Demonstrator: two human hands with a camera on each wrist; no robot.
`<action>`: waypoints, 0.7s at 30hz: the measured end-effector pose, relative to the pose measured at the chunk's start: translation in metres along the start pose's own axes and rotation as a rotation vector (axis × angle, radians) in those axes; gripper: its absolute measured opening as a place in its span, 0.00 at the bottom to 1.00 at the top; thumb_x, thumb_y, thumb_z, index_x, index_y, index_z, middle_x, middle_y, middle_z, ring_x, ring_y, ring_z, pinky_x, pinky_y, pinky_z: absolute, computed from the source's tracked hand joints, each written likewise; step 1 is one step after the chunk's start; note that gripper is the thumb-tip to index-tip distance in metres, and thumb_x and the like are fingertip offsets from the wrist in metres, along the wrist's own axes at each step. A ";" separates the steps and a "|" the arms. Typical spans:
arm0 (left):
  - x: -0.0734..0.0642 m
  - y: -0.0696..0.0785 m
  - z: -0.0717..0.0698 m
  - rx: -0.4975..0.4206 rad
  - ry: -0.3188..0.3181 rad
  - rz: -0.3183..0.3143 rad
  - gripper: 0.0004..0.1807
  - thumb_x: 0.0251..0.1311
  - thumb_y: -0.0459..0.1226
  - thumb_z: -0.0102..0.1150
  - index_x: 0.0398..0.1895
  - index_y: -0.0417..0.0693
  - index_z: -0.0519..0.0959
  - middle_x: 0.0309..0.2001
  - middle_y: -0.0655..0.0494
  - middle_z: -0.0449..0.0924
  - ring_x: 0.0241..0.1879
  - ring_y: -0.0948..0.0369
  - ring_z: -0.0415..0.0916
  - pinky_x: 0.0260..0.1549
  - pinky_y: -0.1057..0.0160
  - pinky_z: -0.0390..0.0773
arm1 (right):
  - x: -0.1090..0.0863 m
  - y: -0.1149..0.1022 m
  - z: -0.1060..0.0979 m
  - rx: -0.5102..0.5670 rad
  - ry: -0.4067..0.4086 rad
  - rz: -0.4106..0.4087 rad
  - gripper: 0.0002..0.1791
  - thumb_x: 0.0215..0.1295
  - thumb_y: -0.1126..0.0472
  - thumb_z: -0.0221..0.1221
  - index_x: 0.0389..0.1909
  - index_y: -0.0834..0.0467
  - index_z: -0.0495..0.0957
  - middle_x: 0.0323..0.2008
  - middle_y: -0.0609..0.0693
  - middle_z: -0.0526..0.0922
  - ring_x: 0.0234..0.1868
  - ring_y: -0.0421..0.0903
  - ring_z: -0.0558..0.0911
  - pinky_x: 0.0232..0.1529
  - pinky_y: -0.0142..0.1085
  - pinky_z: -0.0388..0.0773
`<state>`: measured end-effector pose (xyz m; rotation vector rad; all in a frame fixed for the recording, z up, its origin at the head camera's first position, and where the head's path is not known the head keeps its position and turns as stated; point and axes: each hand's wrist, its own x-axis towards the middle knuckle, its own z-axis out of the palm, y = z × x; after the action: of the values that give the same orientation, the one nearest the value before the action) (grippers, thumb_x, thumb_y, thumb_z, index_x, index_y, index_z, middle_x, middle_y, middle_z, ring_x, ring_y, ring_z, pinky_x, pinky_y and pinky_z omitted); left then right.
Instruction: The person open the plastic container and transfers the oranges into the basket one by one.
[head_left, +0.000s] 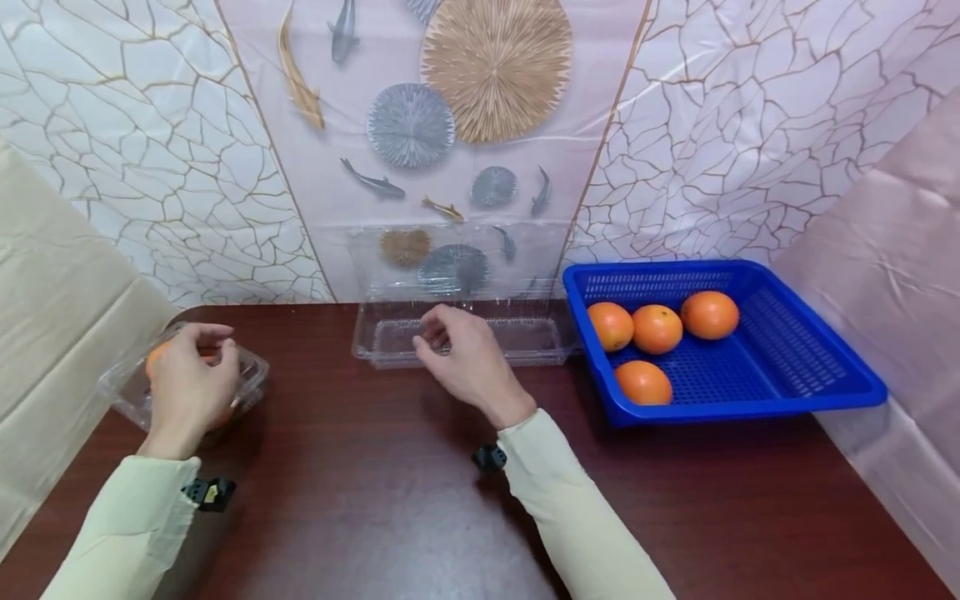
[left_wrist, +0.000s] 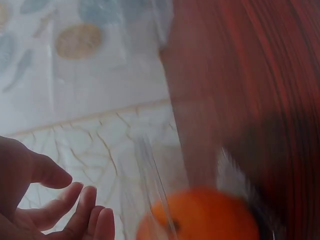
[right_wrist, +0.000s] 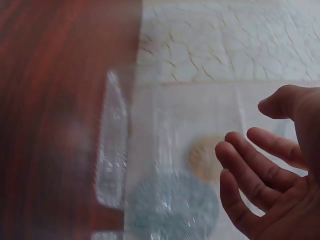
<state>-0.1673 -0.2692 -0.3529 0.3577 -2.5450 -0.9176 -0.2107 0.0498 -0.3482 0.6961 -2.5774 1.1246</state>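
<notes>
My left hand point(head_left: 191, 375) is above a clear plastic box point(head_left: 255, 375) at the table's left end. An orange point(left_wrist: 205, 215) lies in that box, partly hidden by the hand in the head view. Thumb and fingers of this hand are loosely bent, with nothing between them in the left wrist view. My right hand point(head_left: 472, 358) hovers in front of a second clear plastic box point(head_left: 375, 340), whose transparent lid point(head_left: 450, 258) stands raised at the back. Its fingers point(right_wrist: 250, 170) are spread and relaxed, holding nothing.
To the right, a blue plastic basket point(head_left: 750, 408) with perforated sides holds several oranges point(head_left: 645, 382). The dark wooden table point(head_left: 360, 492) extends between the arms. Patterned sheeting point(head_left: 225, 167) hangs along the back, with plain pale sheeting at the sides.
</notes>
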 end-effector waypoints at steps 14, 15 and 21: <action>0.027 -0.045 -0.026 0.109 -0.023 -0.045 0.24 0.67 0.39 0.46 0.55 0.29 0.78 0.55 0.23 0.75 0.57 0.26 0.63 0.46 0.37 0.66 | 0.002 -0.025 0.051 0.060 -0.159 -0.102 0.08 0.69 0.59 0.63 0.45 0.57 0.82 0.38 0.45 0.85 0.37 0.37 0.83 0.40 0.22 0.82; 0.028 -0.047 -0.028 0.108 -0.026 -0.055 0.24 0.66 0.39 0.45 0.56 0.28 0.78 0.55 0.23 0.74 0.59 0.26 0.61 0.50 0.35 0.63 | 0.002 -0.026 0.054 0.063 -0.169 -0.109 0.08 0.69 0.59 0.64 0.45 0.56 0.82 0.38 0.45 0.85 0.37 0.37 0.83 0.39 0.21 0.81; 0.036 -0.057 -0.038 0.141 -0.101 -0.113 0.29 0.66 0.38 0.41 0.63 0.24 0.70 0.61 0.18 0.65 0.64 0.26 0.51 0.60 0.30 0.52 | 0.003 -0.033 0.068 0.073 -0.230 -0.118 0.08 0.69 0.57 0.64 0.46 0.54 0.81 0.36 0.42 0.84 0.35 0.32 0.80 0.38 0.16 0.77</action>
<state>-0.1758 -0.3462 -0.3535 0.5136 -2.7141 -0.8163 -0.1983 -0.0212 -0.3721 1.0359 -2.6490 1.1673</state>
